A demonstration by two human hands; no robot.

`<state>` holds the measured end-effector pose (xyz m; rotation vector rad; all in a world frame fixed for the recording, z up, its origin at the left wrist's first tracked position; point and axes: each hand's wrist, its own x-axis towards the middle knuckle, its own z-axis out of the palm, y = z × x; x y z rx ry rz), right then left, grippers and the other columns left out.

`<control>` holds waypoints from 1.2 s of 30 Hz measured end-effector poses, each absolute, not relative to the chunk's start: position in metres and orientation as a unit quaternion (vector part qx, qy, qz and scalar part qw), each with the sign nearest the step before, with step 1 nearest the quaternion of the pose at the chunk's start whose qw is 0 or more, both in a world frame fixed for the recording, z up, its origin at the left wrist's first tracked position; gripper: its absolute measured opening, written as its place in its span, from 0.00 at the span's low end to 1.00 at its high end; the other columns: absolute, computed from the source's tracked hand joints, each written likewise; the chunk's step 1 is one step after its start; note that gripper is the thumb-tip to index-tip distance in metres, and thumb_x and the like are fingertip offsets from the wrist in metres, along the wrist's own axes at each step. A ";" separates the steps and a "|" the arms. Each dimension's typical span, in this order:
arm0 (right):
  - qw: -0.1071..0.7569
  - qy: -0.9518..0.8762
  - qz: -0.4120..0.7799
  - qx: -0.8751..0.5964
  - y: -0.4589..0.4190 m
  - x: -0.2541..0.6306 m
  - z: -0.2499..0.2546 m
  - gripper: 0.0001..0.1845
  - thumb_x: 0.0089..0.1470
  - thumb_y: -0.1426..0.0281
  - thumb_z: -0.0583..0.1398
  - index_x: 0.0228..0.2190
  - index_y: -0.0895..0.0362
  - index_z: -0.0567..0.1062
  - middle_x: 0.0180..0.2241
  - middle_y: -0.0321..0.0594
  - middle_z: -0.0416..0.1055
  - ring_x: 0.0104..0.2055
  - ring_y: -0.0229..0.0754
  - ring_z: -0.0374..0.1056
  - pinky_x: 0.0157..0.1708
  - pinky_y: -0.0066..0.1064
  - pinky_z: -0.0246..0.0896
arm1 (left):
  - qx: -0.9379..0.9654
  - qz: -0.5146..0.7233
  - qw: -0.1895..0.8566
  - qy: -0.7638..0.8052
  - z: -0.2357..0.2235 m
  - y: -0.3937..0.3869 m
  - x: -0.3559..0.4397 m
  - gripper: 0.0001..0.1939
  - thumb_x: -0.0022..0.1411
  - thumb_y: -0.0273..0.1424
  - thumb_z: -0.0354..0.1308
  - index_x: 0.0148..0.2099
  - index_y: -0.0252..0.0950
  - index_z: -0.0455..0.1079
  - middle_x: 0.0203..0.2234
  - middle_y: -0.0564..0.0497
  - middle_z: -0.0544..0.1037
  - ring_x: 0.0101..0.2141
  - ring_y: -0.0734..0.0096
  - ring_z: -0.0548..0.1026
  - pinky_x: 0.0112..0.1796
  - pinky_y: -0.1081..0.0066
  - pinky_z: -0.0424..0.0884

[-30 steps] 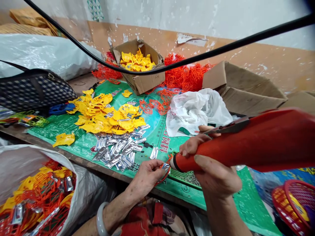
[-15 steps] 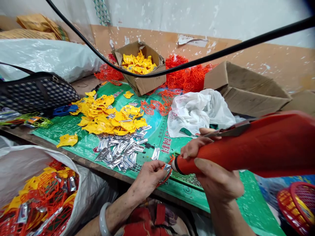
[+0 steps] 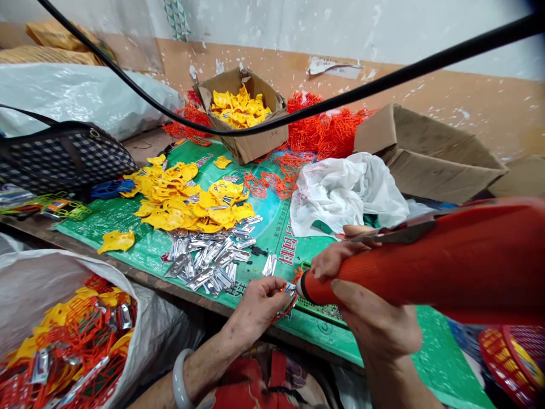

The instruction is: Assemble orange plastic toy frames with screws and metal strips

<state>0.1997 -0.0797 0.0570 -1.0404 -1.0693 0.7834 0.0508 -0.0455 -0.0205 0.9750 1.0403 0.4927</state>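
Observation:
My left hand (image 3: 261, 307) is closed in a pinch on a small silver metal piece (image 3: 290, 288) with an orange-red plastic part at its edge. My right hand (image 3: 372, 301) wraps round a large red hand tool (image 3: 447, 258) with a black collar and a pale tip. That tip meets the held piece, though the exact contact is too small to make out. Under the tool lies a green perforated tray (image 3: 327, 312) with small bits in it. Left of my hands is a heap of silver metal pieces (image 3: 208, 261), with yellow fish-shaped plastic parts (image 3: 183, 199) behind it.
A black cable (image 3: 238, 132) hangs across the view. Behind stand a cardboard box (image 3: 259, 145) of yellow parts, orange-red plastic frames (image 3: 315, 130), a white plastic bag (image 3: 336, 187) and another box (image 3: 443, 170). An open sack (image 3: 80, 264) of mixed parts sits at lower left.
The rear of the red tool has dipped slightly, and the cable has shifted left. My left hand keeps its pinch in nearly the same place.

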 end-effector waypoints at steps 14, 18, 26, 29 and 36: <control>0.687 -0.468 0.381 -0.405 -0.079 0.197 0.052 0.22 0.48 0.72 0.64 0.45 0.44 0.69 0.27 0.32 0.70 0.30 0.44 0.67 0.35 0.40 0.68 | 0.411 0.241 0.744 0.468 -0.019 -0.049 0.050 0.13 0.44 0.36 0.65 0.30 0.31 0.75 0.20 0.54 0.71 0.23 0.75 0.63 0.26 0.73 0.55; 0.694 -0.464 0.382 -0.396 -0.073 0.194 0.047 0.19 0.48 0.70 0.63 0.43 0.42 0.70 0.26 0.32 0.69 0.29 0.44 0.66 0.33 0.41 0.68 | 0.384 0.261 0.759 0.457 -0.017 -0.051 0.047 0.12 0.45 0.35 0.65 0.29 0.32 0.74 0.20 0.53 0.73 0.23 0.73 0.66 0.28 0.72 0.60; 0.722 -0.454 0.318 -0.414 -0.078 0.201 0.055 0.12 0.47 0.71 0.61 0.36 0.46 0.72 0.27 0.32 0.68 0.30 0.41 0.68 0.38 0.41 0.69 | 0.431 0.254 0.736 0.457 -0.011 -0.048 0.045 0.12 0.48 0.37 0.66 0.32 0.33 0.76 0.25 0.51 0.76 0.27 0.70 0.70 0.30 0.71 0.63; 0.739 -0.429 0.288 -0.432 -0.076 0.210 0.054 0.20 0.45 0.73 0.62 0.42 0.45 0.72 0.26 0.30 0.70 0.29 0.41 0.68 0.36 0.39 0.69 | 0.449 0.253 0.724 0.458 -0.013 -0.045 0.044 0.14 0.50 0.39 0.66 0.34 0.34 0.77 0.26 0.51 0.77 0.28 0.69 0.70 0.30 0.71 0.63; 0.747 -0.361 0.274 -0.487 -0.065 0.217 0.023 0.19 0.38 0.75 0.67 0.36 0.54 0.72 0.24 0.30 0.71 0.25 0.39 0.67 0.30 0.37 0.64 | 0.478 0.253 0.682 0.493 -0.009 -0.041 0.043 0.11 0.49 0.36 0.62 0.32 0.33 0.76 0.22 0.54 0.74 0.25 0.73 0.67 0.27 0.73 0.60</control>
